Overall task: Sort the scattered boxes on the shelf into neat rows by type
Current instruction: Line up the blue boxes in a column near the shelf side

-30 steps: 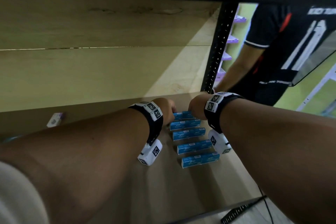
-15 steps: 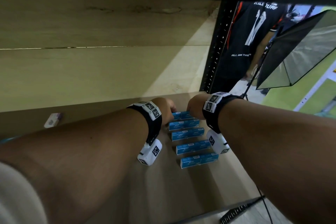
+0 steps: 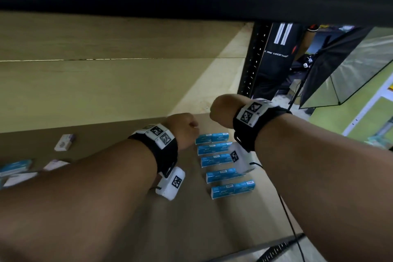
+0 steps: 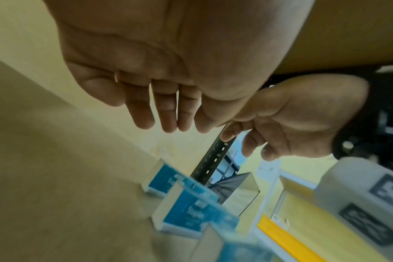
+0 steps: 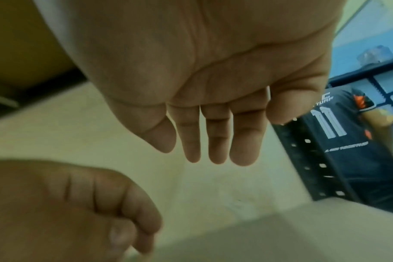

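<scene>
Five blue boxes (image 3: 223, 162) in one row below both hands; left hand (image 3: 182, 128) and right hand (image 3: 223, 110) raised, fingers loose, empty; bare shelf board (image 3: 138, 219) left of row

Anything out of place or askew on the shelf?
Yes. The blue boxes form a tidy row, but at far left a white box and several mixed boxes lie scattered at odd angles. Both hands are empty.

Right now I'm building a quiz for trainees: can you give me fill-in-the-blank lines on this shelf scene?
1. The boxes in the neat row are ____ in colour.
2. That row holds ____ boxes.
3. The left hand holds ____.
4. The white box lies to the ____ of the row.

Missing: blue; five; nothing; left
</scene>
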